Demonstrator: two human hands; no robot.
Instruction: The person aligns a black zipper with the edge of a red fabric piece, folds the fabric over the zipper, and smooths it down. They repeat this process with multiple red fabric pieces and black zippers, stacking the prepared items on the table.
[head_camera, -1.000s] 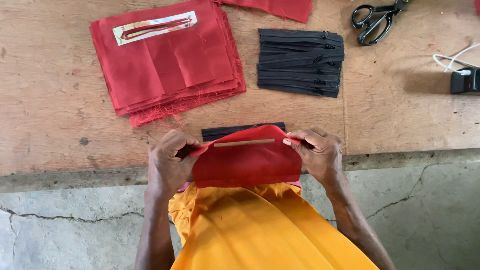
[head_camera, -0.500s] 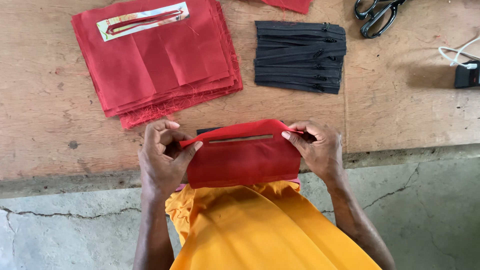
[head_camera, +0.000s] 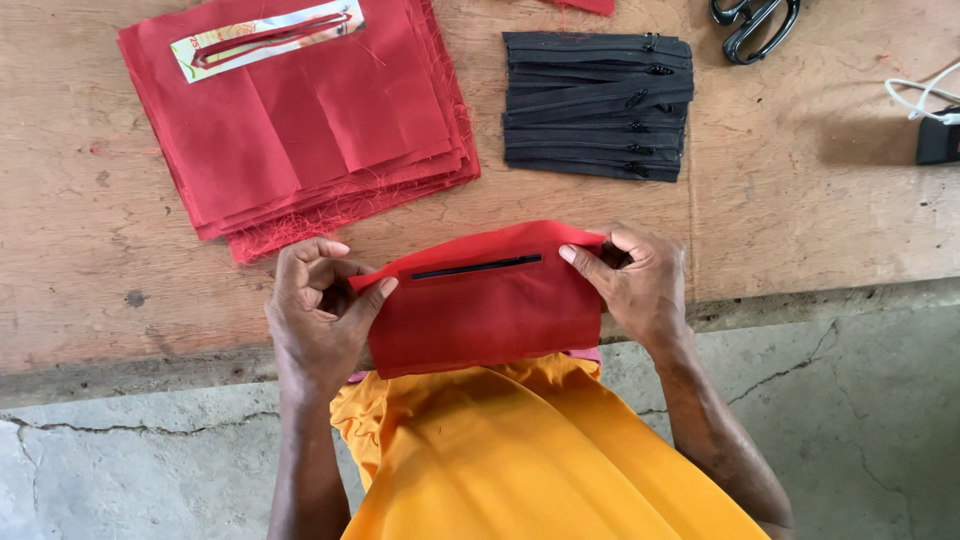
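Below red stack (head_camera: 300, 130), left hand (head_camera: 315, 320) and right hand (head_camera: 640, 285) apart, each pinching pouch (head_camera: 485, 305) end; zipper (head_camera: 477, 267) closed, contents unseen.

Both forearms rise from 6 o'clock, slightly spread. The left hand (head_camera: 318, 315) sits at 8 o'clock of centre, thumb angled toward 2 o'clock, fingers curled in a pinch. The right hand (head_camera: 638, 285) sits at 3 o'clock, thumb pointing toward 9 o'clock, fingers bent in a pinch.
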